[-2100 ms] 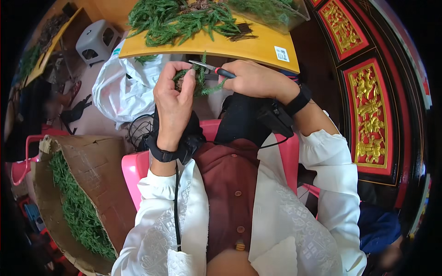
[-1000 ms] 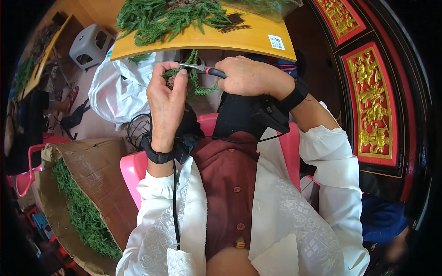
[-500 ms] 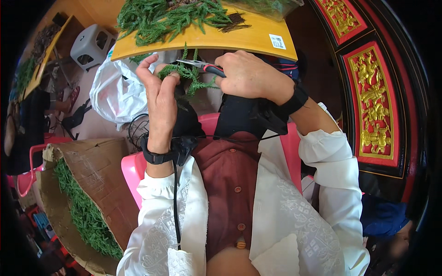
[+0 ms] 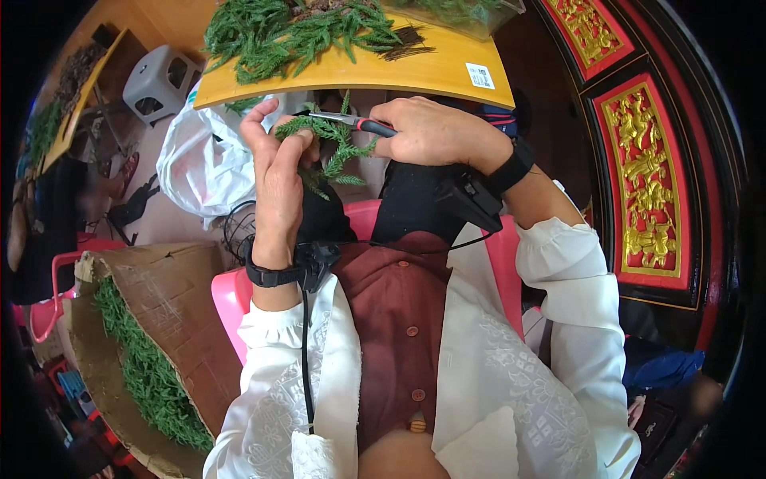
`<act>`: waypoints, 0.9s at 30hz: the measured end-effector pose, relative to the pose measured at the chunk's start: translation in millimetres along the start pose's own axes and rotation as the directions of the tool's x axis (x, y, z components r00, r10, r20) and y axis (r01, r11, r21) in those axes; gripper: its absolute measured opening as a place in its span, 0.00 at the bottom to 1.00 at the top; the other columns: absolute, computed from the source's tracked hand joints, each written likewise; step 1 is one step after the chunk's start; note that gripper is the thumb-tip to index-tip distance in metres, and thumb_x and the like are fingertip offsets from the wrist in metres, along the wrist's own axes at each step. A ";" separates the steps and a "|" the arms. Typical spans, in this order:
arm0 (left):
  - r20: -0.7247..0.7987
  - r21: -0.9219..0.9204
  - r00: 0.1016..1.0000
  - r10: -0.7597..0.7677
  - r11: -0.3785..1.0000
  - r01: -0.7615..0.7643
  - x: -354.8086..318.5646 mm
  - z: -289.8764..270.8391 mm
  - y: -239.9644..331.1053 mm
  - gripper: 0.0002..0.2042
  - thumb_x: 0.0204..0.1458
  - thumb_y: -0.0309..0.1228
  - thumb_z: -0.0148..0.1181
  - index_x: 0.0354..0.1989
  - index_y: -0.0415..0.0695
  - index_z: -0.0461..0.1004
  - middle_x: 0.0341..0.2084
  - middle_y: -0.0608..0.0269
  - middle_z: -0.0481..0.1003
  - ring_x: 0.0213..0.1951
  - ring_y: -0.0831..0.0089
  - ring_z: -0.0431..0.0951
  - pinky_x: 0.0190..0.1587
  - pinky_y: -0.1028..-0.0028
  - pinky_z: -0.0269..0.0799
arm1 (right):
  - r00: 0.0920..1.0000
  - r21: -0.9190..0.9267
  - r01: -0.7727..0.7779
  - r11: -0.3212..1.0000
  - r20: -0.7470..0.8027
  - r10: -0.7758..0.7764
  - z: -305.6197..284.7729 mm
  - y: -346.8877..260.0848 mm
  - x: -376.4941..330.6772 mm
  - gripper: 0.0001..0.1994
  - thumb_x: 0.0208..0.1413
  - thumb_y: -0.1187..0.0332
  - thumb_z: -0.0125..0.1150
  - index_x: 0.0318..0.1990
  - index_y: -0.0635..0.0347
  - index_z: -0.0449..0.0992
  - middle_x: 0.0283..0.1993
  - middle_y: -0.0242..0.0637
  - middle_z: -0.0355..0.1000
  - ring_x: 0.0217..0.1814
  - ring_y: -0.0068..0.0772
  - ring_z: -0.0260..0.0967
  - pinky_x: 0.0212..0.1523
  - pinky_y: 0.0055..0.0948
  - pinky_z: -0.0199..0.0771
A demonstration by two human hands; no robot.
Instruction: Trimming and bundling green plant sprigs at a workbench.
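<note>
Between finger and thumb my left hand (image 4: pixel 281 160) pinches a green artificial pine sprig (image 4: pixel 339 152), whose small branches fan out toward the right. A pair of long-nose pliers (image 4: pixel 341 119) with red and dark handles is gripped in my right hand (image 4: pixel 435 136). The metal jaws reach left across the top of the sprig, close to my left fingertips. What exactly the jaw tips touch I cannot make out. Both hands are above my lap, just in front of the yellow table's edge.
On the yellow table (image 4: pixel 447 76) lie a heap of green sprigs (image 4: pixel 255 40), thin brown wires (image 4: pixel 407 44) and a clear bin (image 4: pixel 479 16). A cardboard box (image 4: pixel 159 287) of greenery stands at left. Beyond it are a white plastic bag (image 4: pixel 203 164) and a grey stool (image 4: pixel 159 84). Carved panels (image 4: pixel 646 176) line the right.
The sprig has turned a little in my left fingers, its lower branches now hanging further down. The pliers have shifted slightly, still at the sprig's top.
</note>
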State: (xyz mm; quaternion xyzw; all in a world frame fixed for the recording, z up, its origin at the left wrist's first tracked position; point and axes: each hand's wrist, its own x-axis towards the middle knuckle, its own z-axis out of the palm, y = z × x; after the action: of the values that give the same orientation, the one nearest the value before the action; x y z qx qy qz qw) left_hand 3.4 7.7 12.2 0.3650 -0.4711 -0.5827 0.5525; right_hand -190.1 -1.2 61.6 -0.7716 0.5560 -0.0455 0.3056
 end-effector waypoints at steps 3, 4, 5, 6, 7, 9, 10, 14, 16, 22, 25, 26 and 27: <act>0.003 -0.015 1.000 -0.002 1.000 0.002 0.5 0.1 0.3 0.23 0.51 0.22 0.49 0.55 0.44 0.49 0.27 0.66 0.65 0.24 0.80 0.61 0.28 0.80 0.57 | 1.000 -0.004 0.014 1.000 -0.005 -0.014 0.9 2.2 2.1 0.18 0.43 0.60 0.53 0.33 0.69 0.75 0.35 0.58 0.72 0.41 0.58 0.70 0.43 0.44 0.69; 0.005 -0.023 1.000 -0.003 1.000 0.003 0.6 0.2 0.3 0.23 0.51 0.22 0.49 0.55 0.44 0.49 0.26 0.66 0.65 0.24 0.80 0.61 0.28 0.80 0.56 | 1.000 -0.006 0.020 1.000 -0.007 -0.020 1.4 3.4 2.8 0.18 0.43 0.60 0.53 0.32 0.69 0.75 0.35 0.59 0.72 0.40 0.58 0.70 0.42 0.44 0.69; 0.006 -0.023 1.000 -0.003 1.000 0.003 0.7 0.3 0.1 0.23 0.51 0.22 0.49 0.55 0.44 0.49 0.26 0.66 0.65 0.24 0.80 0.61 0.28 0.80 0.56 | 1.000 -0.005 0.020 1.000 -0.008 -0.020 3.0 5.7 3.9 0.18 0.43 0.60 0.53 0.32 0.69 0.75 0.35 0.59 0.72 0.40 0.58 0.70 0.42 0.44 0.69; 0.010 -0.028 1.000 -0.003 1.000 0.003 0.6 0.4 -0.2 0.23 0.51 0.22 0.49 0.55 0.44 0.49 0.26 0.66 0.65 0.24 0.80 0.61 0.28 0.80 0.56 | 0.999 -0.007 0.032 0.999 -0.021 -0.032 5.8 9.0 5.6 0.18 0.43 0.60 0.53 0.32 0.69 0.75 0.34 0.59 0.72 0.40 0.58 0.70 0.42 0.44 0.69; 0.012 -0.032 1.000 -0.003 0.999 0.004 0.4 0.3 -0.6 0.23 0.51 0.22 0.49 0.55 0.44 0.49 0.26 0.66 0.64 0.24 0.80 0.60 0.28 0.80 0.56 | 0.998 -0.010 0.046 0.999 -0.034 -0.047 7.9 10.3 6.9 0.18 0.43 0.60 0.53 0.32 0.69 0.75 0.33 0.59 0.72 0.39 0.58 0.70 0.42 0.44 0.69; 0.014 -0.037 1.000 -0.004 0.999 0.004 0.3 -0.2 -0.9 0.23 0.51 0.22 0.49 0.55 0.45 0.49 0.26 0.66 0.64 0.24 0.80 0.60 0.27 0.80 0.55 | 0.997 -0.012 0.060 0.998 -0.046 -0.060 9.1 10.7 7.5 0.18 0.43 0.60 0.53 0.32 0.69 0.75 0.32 0.59 0.72 0.38 0.58 0.70 0.42 0.45 0.69; 0.013 -0.035 1.000 -0.003 0.999 0.004 0.6 -0.6 -0.9 0.23 0.51 0.22 0.49 0.55 0.45 0.49 0.27 0.66 0.64 0.24 0.80 0.60 0.27 0.80 0.55 | 0.996 -0.013 0.058 0.998 -0.064 -0.059 9.3 11.1 7.2 0.17 0.43 0.60 0.53 0.31 0.69 0.75 0.31 0.59 0.72 0.38 0.58 0.70 0.41 0.45 0.69; 0.010 -0.033 1.000 -0.006 0.999 0.006 0.2 -0.4 -0.5 0.23 0.51 0.22 0.49 0.55 0.45 0.50 0.27 0.66 0.64 0.24 0.81 0.60 0.27 0.80 0.55 | 0.996 -0.037 0.043 0.998 -0.082 -0.046 3.0 4.9 5.5 0.17 0.45 0.61 0.54 0.33 0.69 0.75 0.31 0.58 0.72 0.39 0.58 0.69 0.42 0.44 0.68; 0.011 -0.034 1.000 -0.013 0.999 0.013 -0.1 0.1 -0.2 0.23 0.51 0.21 0.49 0.55 0.45 0.50 0.28 0.66 0.64 0.24 0.81 0.60 0.27 0.80 0.55 | 0.999 -0.082 0.018 0.996 -0.048 -0.022 0.0 2.6 5.9 0.16 0.48 0.63 0.56 0.38 0.68 0.74 0.35 0.55 0.72 0.42 0.56 0.68 0.44 0.43 0.66; 0.025 -0.014 1.000 0.002 1.000 -0.002 0.2 1.7 -2.2 0.22 0.52 0.21 0.49 0.54 0.45 0.50 0.29 0.66 0.65 0.25 0.81 0.60 0.28 0.80 0.56 | 0.995 -0.046 0.051 0.998 -0.083 -0.055 8.0 10.2 9.6 0.15 0.46 0.63 0.54 0.33 0.70 0.74 0.32 0.57 0.72 0.39 0.58 0.69 0.42 0.45 0.67; 0.010 -0.009 1.000 0.030 1.000 -0.030 1.5 1.6 -3.8 0.20 0.53 0.22 0.49 0.54 0.42 0.55 0.29 0.65 0.68 0.25 0.81 0.63 0.30 0.80 0.59 | 0.991 -0.008 0.060 0.998 -0.119 -0.061 9.0 7.8 8.8 0.15 0.40 0.64 0.52 0.26 0.71 0.74 0.29 0.60 0.71 0.36 0.59 0.70 0.40 0.46 0.70; 0.049 -0.006 0.998 -0.032 0.999 0.032 2.6 -0.6 -3.9 0.17 0.54 0.23 0.50 0.52 0.41 0.58 0.30 0.64 0.70 0.26 0.81 0.64 0.31 0.80 0.61 | 0.989 -0.014 0.065 0.998 -0.132 -0.066 8.8 6.4 7.7 0.14 0.43 0.64 0.53 0.28 0.70 0.74 0.29 0.59 0.71 0.36 0.59 0.70 0.40 0.46 0.69; 0.095 -0.005 0.991 -0.089 0.996 0.090 5.2 -2.9 -3.6 0.15 0.54 0.24 0.50 0.51 0.39 0.61 0.31 0.64 0.71 0.27 0.81 0.66 0.32 0.80 0.63 | 0.986 -0.027 0.064 0.998 -0.150 -0.068 6.9 4.6 5.7 0.14 0.45 0.64 0.53 0.30 0.70 0.74 0.29 0.58 0.71 0.37 0.59 0.69 0.40 0.45 0.69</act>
State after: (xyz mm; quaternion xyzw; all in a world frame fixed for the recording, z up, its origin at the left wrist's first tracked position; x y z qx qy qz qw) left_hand 4.4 2.0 8.4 0.3553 -0.4770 -0.6258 0.5046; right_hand -189.0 -4.3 52.1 -0.7872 0.5522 -0.1080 0.2526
